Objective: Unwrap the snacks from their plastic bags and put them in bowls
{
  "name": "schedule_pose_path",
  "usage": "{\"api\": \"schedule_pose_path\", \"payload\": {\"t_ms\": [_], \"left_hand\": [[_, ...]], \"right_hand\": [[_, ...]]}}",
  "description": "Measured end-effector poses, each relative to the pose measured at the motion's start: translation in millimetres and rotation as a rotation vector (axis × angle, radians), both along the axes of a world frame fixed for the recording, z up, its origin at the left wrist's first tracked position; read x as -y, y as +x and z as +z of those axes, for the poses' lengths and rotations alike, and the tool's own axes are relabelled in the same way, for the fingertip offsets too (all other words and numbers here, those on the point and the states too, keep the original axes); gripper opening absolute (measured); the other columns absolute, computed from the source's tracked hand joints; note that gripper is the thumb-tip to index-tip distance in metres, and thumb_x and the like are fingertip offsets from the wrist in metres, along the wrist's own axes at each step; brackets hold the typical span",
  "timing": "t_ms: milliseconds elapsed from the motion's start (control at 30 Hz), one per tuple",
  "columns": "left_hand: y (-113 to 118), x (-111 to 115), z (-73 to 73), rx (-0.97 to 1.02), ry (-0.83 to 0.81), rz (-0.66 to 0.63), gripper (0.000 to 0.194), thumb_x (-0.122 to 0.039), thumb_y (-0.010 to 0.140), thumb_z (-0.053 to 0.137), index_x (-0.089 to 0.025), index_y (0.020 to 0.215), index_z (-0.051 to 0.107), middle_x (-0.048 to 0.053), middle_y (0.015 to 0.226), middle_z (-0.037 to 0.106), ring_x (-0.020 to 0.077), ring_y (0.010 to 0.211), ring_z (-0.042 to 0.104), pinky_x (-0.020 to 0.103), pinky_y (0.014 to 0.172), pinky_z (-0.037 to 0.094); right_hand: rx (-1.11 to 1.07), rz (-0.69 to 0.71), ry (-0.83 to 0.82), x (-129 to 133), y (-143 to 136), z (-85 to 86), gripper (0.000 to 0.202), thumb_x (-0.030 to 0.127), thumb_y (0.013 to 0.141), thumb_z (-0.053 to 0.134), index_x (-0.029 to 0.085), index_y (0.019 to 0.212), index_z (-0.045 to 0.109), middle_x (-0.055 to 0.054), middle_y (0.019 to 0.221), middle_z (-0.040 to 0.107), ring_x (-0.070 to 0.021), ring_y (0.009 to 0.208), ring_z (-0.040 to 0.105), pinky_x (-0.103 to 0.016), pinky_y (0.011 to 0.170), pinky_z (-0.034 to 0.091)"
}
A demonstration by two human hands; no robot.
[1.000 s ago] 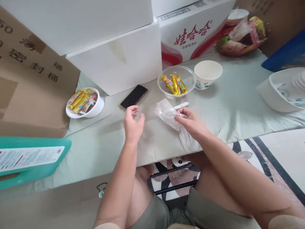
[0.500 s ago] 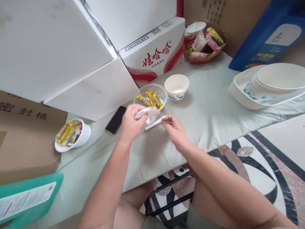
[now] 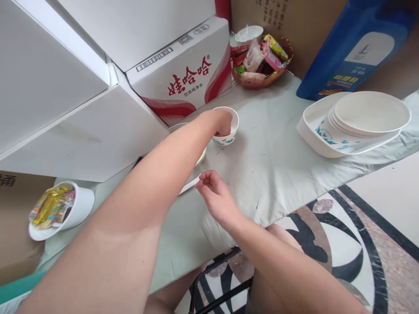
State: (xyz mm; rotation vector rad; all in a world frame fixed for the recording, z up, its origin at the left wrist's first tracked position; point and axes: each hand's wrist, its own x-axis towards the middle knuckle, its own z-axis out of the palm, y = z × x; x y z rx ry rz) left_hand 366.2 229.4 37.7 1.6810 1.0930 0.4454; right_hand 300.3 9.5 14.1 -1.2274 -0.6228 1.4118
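My left hand [image 3: 224,122] reaches into the white paper bowl [image 3: 225,140] with blue print; its fingers are hidden inside, so what it holds, if anything, does not show. My right hand [image 3: 214,189] pinches one end of a slim white tool [image 3: 190,186], which lies low over the cloth and runs to the left beneath my left forearm. Behind that forearm the clear round tub [image 3: 176,127] is mostly covered, only its rim showing. A corner of the dark phone [image 3: 139,161] peeks out at the box's edge.
A white and red carton [image 3: 190,74] stands behind the bowl. A basket of wrapped snacks [image 3: 262,79] is at the back, a blue jug [image 3: 347,56] and stacked white bowls [image 3: 369,111] at right. A tub of yellow packets [image 3: 80,205] sits at left.
My left hand has moved from above the clear tub, where it held crumpled clear plastic, into the paper bowl. My right hand still grips the white tool. The view has shifted right.
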Motion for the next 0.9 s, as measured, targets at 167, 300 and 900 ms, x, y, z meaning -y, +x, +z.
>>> {"api": "schedule_pose_path", "payload": {"t_ms": [167, 300, 900], "left_hand": [[3.0, 9.5, 44.2, -0.498, -0.011, -0.147, 0.021, 0.007, 0.049, 0.064, -0.013, 0.049, 0.062, 0.000, 0.055, 0.054, 0.0249, 0.081, 0.066, 0.033, 0.078, 0.052], [-53.4, 50.6, 102.9, -0.313, 0.497, -0.255, 0.017, -0.007, 0.075, 0.056, -0.014, 0.067, 0.070, -0.001, 0.061, 0.058, 0.0144, 0.067, 0.062, 0.025, 0.068, 0.045], [-388.8, 227.7, -25.6, 0.599, -0.140, 1.020, 0.052, -0.028, 0.071, 0.068, -0.021, 0.058, 0.019, -0.009, 0.050, 0.014, 0.0038, 0.043, 0.016, 0.022, 0.043, 0.012]], "right_hand": [[-0.009, -0.011, 0.002, 0.7, 7.5, -1.3, 0.016, 0.033, 0.075, 0.053, 0.026, 0.090, 0.053, -0.001, 0.085, 0.061, -0.0181, 0.081, 0.057, -0.032, 0.071, 0.043], [-0.008, -0.036, 0.033, 1.7, 10.1, -3.1, 0.016, 0.034, 0.074, 0.055, 0.026, 0.087, 0.052, 0.001, 0.077, 0.057, -0.0171, 0.074, 0.055, -0.031, 0.066, 0.042], [0.600, 0.410, 0.391, 17.3, -120.3, 0.4, 0.005, 0.027, 0.087, 0.061, 0.027, 0.092, 0.059, -0.003, 0.089, 0.067, -0.0208, 0.083, 0.065, -0.038, 0.078, 0.050]]}}
